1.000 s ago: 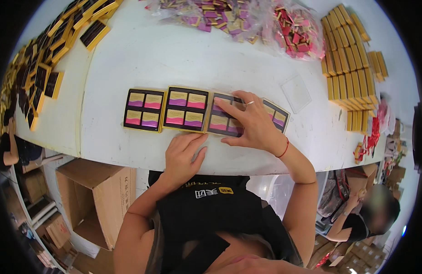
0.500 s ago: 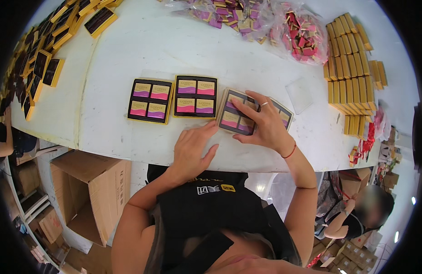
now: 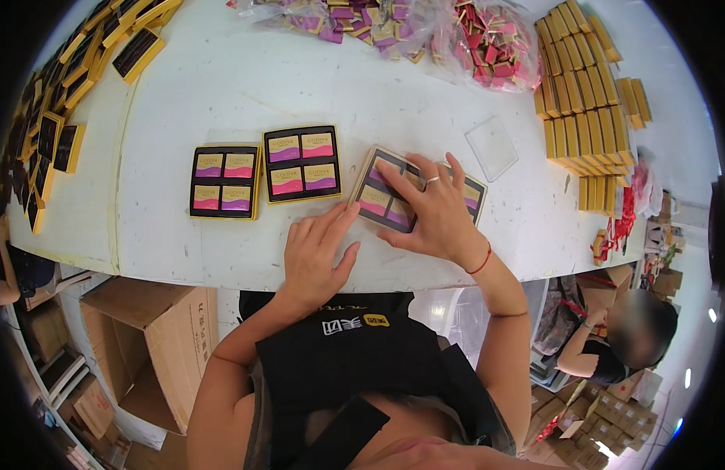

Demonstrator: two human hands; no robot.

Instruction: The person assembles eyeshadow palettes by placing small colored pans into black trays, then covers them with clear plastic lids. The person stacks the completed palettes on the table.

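Observation:
Beneath my right hand (image 3: 435, 205) is a tilted square chocolate box (image 3: 373, 202) with a clear lid over its wrapped pieces. My thumb lies at its near edge, the index finger on the lid and another finger near the far edge. The fingers of my left hand (image 3: 319, 252) are stretched out, the index fingertip at the box's left corner. To the left, two lidless boxes, one (image 3: 302, 163) closer and one (image 3: 224, 182) farther, hold purple and pink wrapped chocolates. Another box (image 3: 475, 196) is partly hidden behind my right hand. A loose clear lid (image 3: 492, 149) lies beyond it.
Bags of purple (image 3: 362, 22) and red-pink chocolates (image 3: 497, 51) lie at the far side. Gold boxes (image 3: 586, 102) are stacked at right; dark-lined gold trays (image 3: 72, 86) crowd the left. A carton (image 3: 155, 345) stands below the table edge. Another person (image 3: 594, 345) is at right.
The view has shifted, so most things appear farther left. Both hands keep nearly the same pose at the lidded box. The gap between it and the nearer lidless box looks slightly wider.

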